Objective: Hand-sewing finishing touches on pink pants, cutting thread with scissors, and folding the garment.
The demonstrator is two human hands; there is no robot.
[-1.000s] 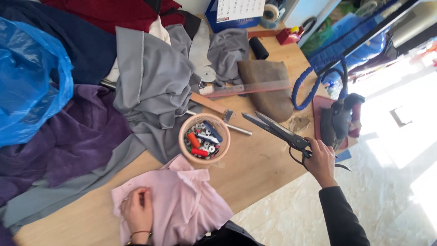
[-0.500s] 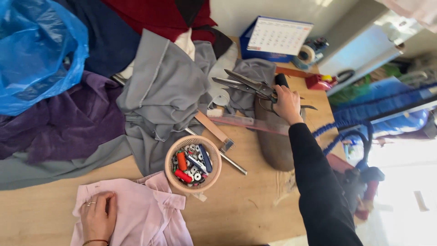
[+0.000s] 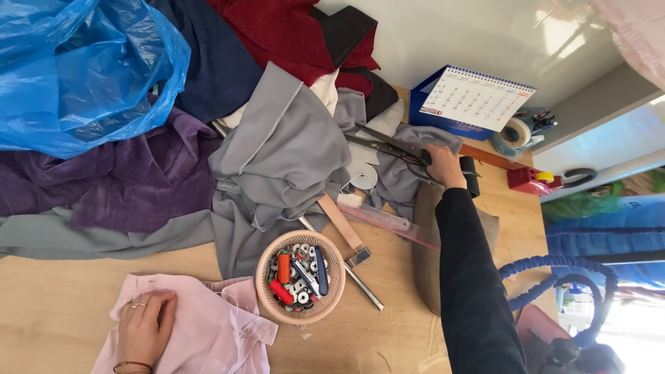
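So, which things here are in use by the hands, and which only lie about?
In use:
- large dark metal scissors, held by the right hand
- pale pink cloth, under the left hand

Lying about:
- round pink basket of bobbins
- crumpled blue plastic bag
- grey cloth
- white desk calendar
- clear plastic ruler

- Bare table (image 3: pixel 62 312) lies open at the near left.
- Heaped grey cloth (image 3: pixel 277 159) and a blue plastic bag (image 3: pixel 76 69) block the far left.
- The pink basket (image 3: pixel 300 277), hammer (image 3: pixel 346 232) and clear ruler (image 3: pixel 395 223) crowd the middle.
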